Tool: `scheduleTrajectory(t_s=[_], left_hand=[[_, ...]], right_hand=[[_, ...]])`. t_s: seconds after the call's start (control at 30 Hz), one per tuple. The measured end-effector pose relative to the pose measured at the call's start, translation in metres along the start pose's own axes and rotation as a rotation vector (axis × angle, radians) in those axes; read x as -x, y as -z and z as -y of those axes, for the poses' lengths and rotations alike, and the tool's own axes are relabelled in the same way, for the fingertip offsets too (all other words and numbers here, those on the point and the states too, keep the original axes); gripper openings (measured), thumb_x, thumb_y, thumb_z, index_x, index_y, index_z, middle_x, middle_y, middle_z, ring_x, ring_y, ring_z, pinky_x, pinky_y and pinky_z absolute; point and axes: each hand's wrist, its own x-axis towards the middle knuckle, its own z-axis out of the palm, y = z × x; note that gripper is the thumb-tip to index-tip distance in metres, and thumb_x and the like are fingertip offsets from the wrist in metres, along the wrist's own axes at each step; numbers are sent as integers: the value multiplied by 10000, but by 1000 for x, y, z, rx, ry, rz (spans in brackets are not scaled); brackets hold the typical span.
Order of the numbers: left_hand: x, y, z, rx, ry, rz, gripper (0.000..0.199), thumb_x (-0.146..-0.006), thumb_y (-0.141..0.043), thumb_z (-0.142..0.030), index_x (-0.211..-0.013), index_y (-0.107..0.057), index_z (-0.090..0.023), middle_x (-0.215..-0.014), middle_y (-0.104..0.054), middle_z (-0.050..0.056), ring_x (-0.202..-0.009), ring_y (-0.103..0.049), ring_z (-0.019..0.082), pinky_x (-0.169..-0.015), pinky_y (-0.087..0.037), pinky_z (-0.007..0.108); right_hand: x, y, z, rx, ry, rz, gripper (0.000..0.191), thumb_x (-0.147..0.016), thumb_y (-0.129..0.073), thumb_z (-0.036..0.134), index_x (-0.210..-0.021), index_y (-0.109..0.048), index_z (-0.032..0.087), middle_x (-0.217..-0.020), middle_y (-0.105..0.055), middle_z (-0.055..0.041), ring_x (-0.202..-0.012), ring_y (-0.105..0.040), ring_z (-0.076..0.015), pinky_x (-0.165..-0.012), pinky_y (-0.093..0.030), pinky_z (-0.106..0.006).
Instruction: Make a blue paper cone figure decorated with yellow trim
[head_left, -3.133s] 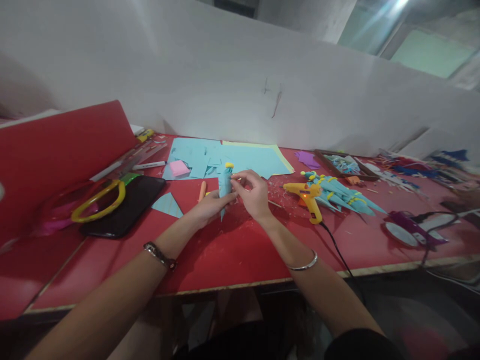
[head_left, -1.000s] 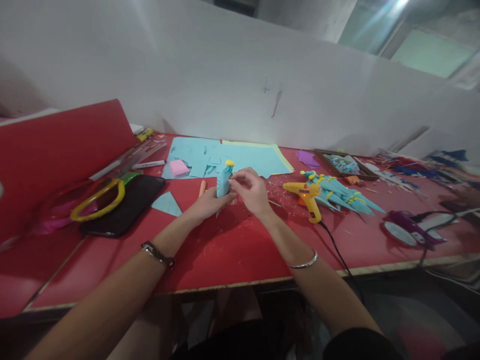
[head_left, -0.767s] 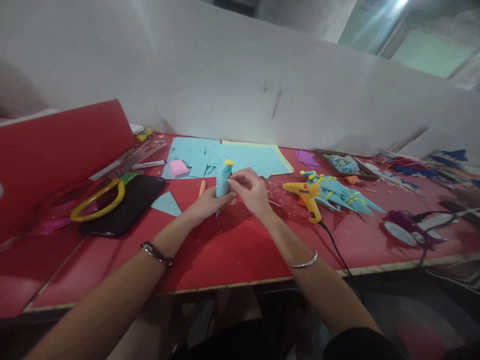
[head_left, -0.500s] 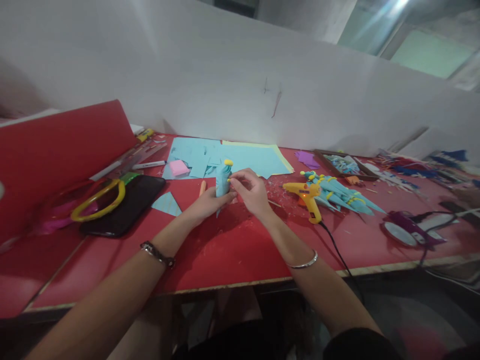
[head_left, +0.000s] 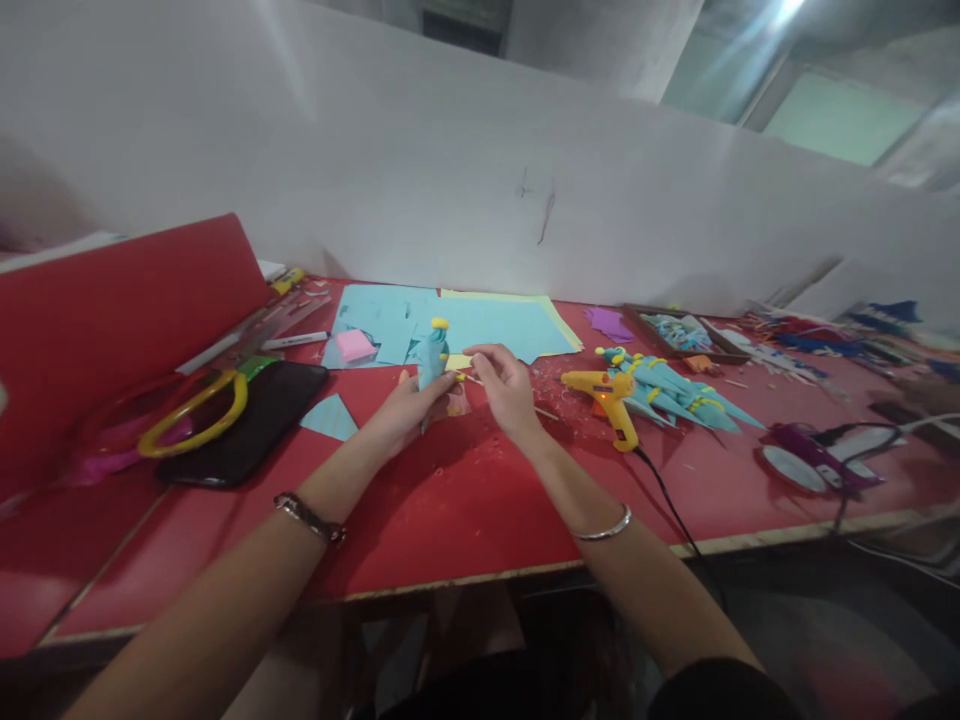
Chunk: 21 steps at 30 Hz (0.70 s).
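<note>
My left hand (head_left: 405,408) is closed around a light blue cone-shaped paper figure (head_left: 433,362), which stands nearly upright with its point down. It has a yellow top and a small yellow bit on its right side. Another small yellow spot shows by the left thumb tip. Just to the right, my right hand (head_left: 510,390) is held apart from the figure, its thumb and forefinger parted, with nothing visible between them. A yellow glue gun (head_left: 609,395) lies to the right of it, its small light glowing orange.
Several finished blue cones with yellow trim (head_left: 667,388) lie beyond the glue gun, before a tray of scraps (head_left: 686,335). Blue paper sheets (head_left: 495,325) lie at the back by the wall. Left are a black phone (head_left: 262,425), yellow-handled scissors (head_left: 196,412) and a pink pad (head_left: 355,346).
My right hand has drawn back from the figure's side, and its fingers have parted. The left hand has turned and tilted the figure slightly. The view has shifted a little.
</note>
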Motion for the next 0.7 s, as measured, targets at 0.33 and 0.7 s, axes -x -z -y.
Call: scheduleTrajectory(t_s=[0.33, 0.7], left_hand=[[-1, 0, -5, 172, 31, 13, 343, -528, -730, -364, -623, -482, -149, -413, -355, -98, -366, -273, 11, -384, -213, 176], [0, -4, -1, 126, 39, -65, 384, -474, -747, -381, -585, -467, -142, -442, -409, -83, -382, -295, 11, -387, -217, 177]], right_hand=[[2, 2, 2, 228, 176, 152, 147, -759, -539, 212, -860, -645, 228, -791, -537, -9, -737, -536, -110, -669, -461, -243], [3, 2, 3, 367, 236, 187, 100, -787, -497, 210, -742, -586, 202, -727, -531, -7, -697, -511, -127, -640, -425, -250]])
